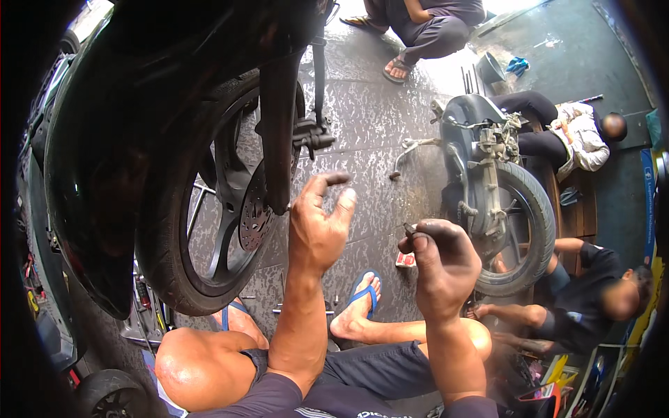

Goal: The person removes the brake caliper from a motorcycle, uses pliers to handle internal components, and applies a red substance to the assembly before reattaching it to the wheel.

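Observation:
My right hand [446,268] is closed in a pinch, and a small dark piece [409,228] pokes out between its thumb and fingers. Too little of that piece shows to name it. My left hand [320,226] is raised with thumb and forefinger apart and nothing between them. Just left of it is the black fork leg [279,118] of a motorcycle, with a drilled brake disc [256,219] on the front wheel [188,282]. Above my left hand, a dark brake caliper [313,137] hangs beside the fork on its hose.
A red and white box [405,260] lies on the wet floor beside my right hand. Tools [143,296] lie left of my feet. At right stands a partly stripped scooter [481,139], with a person [585,299] seated beside it. Another person [432,28] squats at the far side.

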Tool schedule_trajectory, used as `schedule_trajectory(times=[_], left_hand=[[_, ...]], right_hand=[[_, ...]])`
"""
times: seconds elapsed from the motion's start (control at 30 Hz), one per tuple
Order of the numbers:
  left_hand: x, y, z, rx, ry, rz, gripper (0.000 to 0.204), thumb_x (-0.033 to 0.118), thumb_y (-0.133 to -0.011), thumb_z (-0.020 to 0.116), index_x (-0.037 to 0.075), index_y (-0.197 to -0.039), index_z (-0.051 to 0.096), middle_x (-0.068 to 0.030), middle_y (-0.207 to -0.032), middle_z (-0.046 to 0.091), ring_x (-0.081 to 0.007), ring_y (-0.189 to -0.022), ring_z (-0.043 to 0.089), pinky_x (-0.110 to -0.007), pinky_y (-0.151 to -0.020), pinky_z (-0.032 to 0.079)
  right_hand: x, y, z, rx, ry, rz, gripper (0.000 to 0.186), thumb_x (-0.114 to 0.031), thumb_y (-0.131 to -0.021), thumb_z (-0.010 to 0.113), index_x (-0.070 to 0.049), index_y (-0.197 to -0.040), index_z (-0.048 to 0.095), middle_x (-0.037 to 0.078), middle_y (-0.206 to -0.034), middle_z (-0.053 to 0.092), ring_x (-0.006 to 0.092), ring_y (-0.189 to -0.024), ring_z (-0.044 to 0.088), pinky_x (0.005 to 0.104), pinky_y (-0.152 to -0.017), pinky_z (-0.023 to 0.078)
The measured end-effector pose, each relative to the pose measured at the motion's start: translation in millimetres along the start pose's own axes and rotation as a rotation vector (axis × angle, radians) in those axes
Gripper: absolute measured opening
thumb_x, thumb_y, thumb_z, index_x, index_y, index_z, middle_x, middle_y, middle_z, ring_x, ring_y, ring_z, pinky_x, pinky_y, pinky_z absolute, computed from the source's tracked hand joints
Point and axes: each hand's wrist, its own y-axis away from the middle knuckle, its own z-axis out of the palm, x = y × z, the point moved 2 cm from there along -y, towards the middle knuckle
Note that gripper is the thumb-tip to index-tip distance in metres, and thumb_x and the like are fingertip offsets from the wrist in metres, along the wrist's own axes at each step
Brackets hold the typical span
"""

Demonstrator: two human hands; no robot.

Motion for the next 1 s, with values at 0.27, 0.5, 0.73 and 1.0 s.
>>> schedule_trajectory(times=[0.27,0.5,0.73,1.0], left_hand=[[49,27,7,-0.398,0.818,-0.170,0.021,0.008,-0.092,0.069,-0.007,-0.107,0.066,-0.0087,-0.090,0.070,-0.0115,-0.082,0.065,-0.025,-0.073,0.054],[45,27,6,-0.447,0.868,-0.200,0.020,0.005,-0.089,0.071,-0.007,-0.105,0.067,-0.0105,-0.090,0.071,-0.0126,-0.080,0.066,-0.025,-0.072,0.055],[47,29,6,-0.455,0.888,-0.218,0.017,0.004,-0.089,0.069,-0.007,-0.103,0.069,-0.0105,-0.090,0.072,-0.0128,-0.080,0.067,-0.025,-0.073,0.055],[44,29,9,-0.437,0.988,-0.301,0.017,0.006,-0.089,0.067,-0.007,-0.100,0.068,-0.0122,-0.089,0.072,-0.0147,-0.077,0.068,-0.027,-0.069,0.056]], right_hand=[[-11,4,3,-0.064,0.637,-0.781,0.031,0.015,-0.072,0.072,0.000,-0.099,0.065,0.013,-0.092,0.066,0.0251,-0.077,0.067,0.0324,-0.066,0.055],[-9,8,0,-0.125,0.691,-0.907,0.033,0.009,-0.072,0.077,-0.002,-0.101,0.065,0.012,-0.098,0.064,0.0257,-0.080,0.066,0.0359,-0.066,0.055],[-13,8,-1,-0.106,0.655,-0.810,0.034,0.006,-0.071,0.080,-0.002,-0.099,0.065,0.013,-0.095,0.066,0.0260,-0.079,0.067,0.0344,-0.065,0.056],[-14,5,-5,-0.126,0.627,-0.697,0.031,0.006,-0.070,0.080,0.000,-0.097,0.066,0.015,-0.092,0.068,0.0253,-0.079,0.069,0.0327,-0.066,0.056]])
